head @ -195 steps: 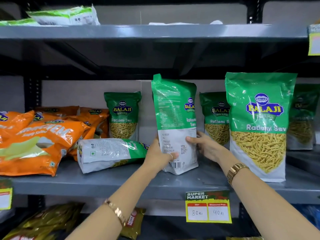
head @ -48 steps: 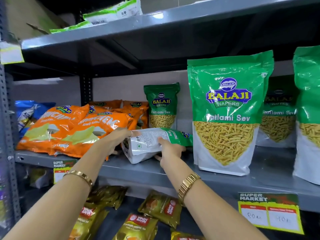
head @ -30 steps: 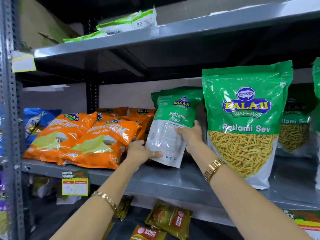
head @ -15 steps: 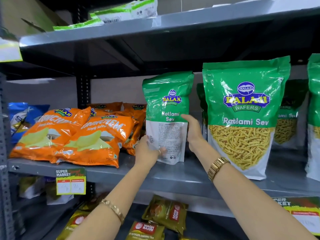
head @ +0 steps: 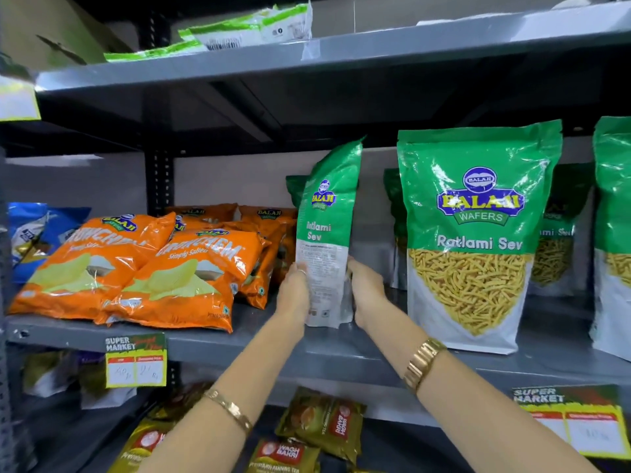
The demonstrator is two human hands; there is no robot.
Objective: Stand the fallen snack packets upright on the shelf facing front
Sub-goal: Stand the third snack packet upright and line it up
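Observation:
A green and white Ratlami Sev packet [head: 326,213] stands upright on the grey middle shelf [head: 341,349], turned so its narrow side and printed back face me. My left hand [head: 295,291] grips its lower left edge. My right hand [head: 367,288] holds its lower right edge from behind. To the right a large Ratlami Sev packet [head: 478,233] stands upright facing front, and another [head: 613,227] is cut off by the right edge. More green packets stand behind in the back row.
Orange chip bags [head: 136,268] lie stacked at the left of the shelf, with blue bags [head: 30,230] beyond. Green and white packets [head: 246,29] lie flat on the upper shelf. Tea packets [head: 321,425] lie on the lower shelf. Price tags [head: 136,360] hang on the shelf edge.
The packet was lifted from lying on the shelf, raised upright between both hands, and has turned so its front swings away to the right; its base now rests on the shelf.

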